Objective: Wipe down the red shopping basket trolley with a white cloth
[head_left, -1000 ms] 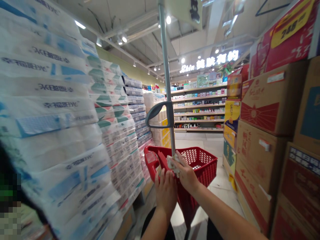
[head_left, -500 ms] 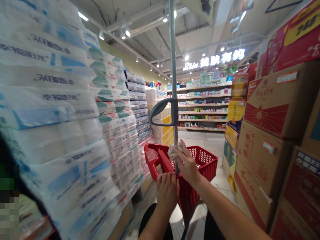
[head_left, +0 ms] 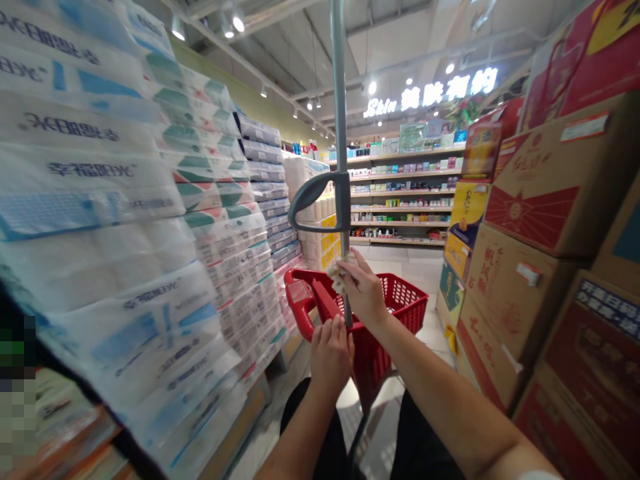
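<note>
My right hand presses a crumpled off-white cloth against the lower part of an upright grey metal pole. The pole rises in front of a red shopping cart basket, and a grey loop handle is fixed to it above my hands. Curled over the basket's near edge by the foot of the pole is my left hand. Its fingertips are partly hidden. The cart's red push bar lies on the left, beyond my left hand.
Tall stacks of wrapped tissue packs line the left side. Cardboard cartons are piled on the right. Shelves of small goods stand at the back under a lit sign. My dark-clothed legs are below.
My view has tilted down slightly, so the scene sits higher in the picture. The cloth sits slightly lower relative to the pole's handle. My left hand stays at the basket's edge.
</note>
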{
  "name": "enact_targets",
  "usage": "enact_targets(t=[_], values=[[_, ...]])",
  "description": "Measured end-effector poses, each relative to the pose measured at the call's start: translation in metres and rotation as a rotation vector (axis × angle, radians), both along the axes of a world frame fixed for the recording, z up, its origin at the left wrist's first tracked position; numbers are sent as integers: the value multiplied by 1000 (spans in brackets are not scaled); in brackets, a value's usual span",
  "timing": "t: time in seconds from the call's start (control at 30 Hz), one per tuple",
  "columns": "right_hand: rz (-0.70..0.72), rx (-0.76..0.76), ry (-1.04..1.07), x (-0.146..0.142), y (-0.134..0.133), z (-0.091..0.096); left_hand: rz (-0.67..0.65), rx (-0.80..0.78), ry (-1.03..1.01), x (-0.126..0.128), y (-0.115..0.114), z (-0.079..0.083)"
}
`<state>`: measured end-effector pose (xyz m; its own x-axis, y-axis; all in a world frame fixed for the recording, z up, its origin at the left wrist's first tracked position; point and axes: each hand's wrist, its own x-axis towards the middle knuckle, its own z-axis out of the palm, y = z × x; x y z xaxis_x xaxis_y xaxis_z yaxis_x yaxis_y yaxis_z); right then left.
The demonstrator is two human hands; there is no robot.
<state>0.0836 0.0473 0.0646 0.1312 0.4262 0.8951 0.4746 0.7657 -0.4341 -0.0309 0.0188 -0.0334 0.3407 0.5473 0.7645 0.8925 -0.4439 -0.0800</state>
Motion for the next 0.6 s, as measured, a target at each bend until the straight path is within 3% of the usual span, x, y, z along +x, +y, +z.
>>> enact_targets(t=[0.23,0.43,0.6], values=[[-43,36,-13,0,2,-2,-35,-10,45,-2,-2,-2],[-40,127,22,2,3,31,-36,25,0,3,-2,-7],[-55,68,31,3,-2,20,-75,-22,15,5,-7,-7]])
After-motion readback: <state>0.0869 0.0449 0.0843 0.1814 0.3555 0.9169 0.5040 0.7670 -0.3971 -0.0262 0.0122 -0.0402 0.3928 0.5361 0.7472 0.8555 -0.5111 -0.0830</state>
